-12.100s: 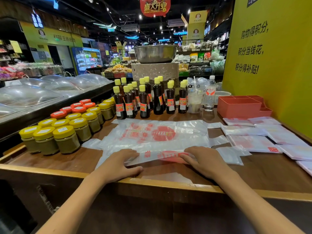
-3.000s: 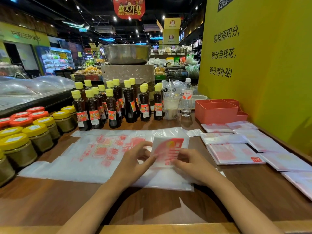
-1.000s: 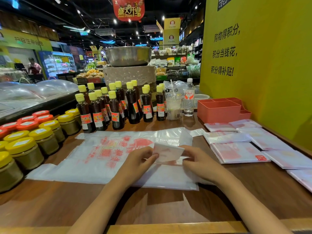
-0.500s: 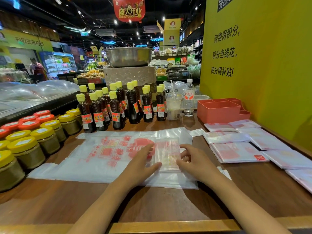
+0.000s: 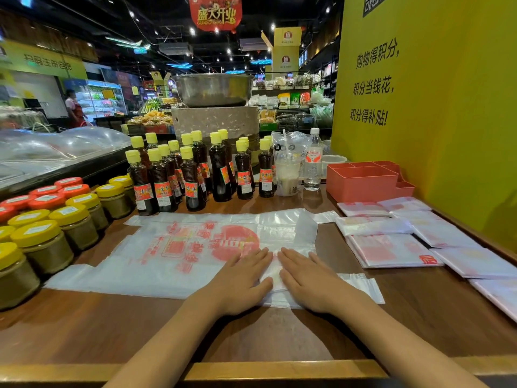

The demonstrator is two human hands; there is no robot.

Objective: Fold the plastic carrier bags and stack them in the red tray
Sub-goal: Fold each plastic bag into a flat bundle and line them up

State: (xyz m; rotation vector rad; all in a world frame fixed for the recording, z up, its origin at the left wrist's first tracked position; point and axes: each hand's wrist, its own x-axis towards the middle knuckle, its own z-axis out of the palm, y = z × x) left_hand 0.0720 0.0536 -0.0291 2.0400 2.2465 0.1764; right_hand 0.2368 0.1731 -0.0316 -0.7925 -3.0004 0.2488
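Observation:
A small folded plastic bag [image 5: 275,271] lies on top of a pile of flat white carrier bags [image 5: 173,253] with red print. My left hand [image 5: 240,281] and my right hand [image 5: 309,278] rest flat on the folded bag, side by side, palms down, fingers together, mostly hiding it. The red tray [image 5: 363,180] with several compartments stands at the back right against the yellow wall. Several folded bags [image 5: 391,249] lie on the wood in front of the tray.
Dark sauce bottles [image 5: 193,175] with yellow caps stand in rows behind the bags. Jars with yellow and red lids [image 5: 53,219] fill the left side. A drink cup [image 5: 288,175] and water bottle [image 5: 312,161] stand left of the tray. The counter's raised front edge [image 5: 279,371] is near me.
The bag went from a long strip to a small folded square. Since half a second ago both hands have come together and pressed flat on the square.

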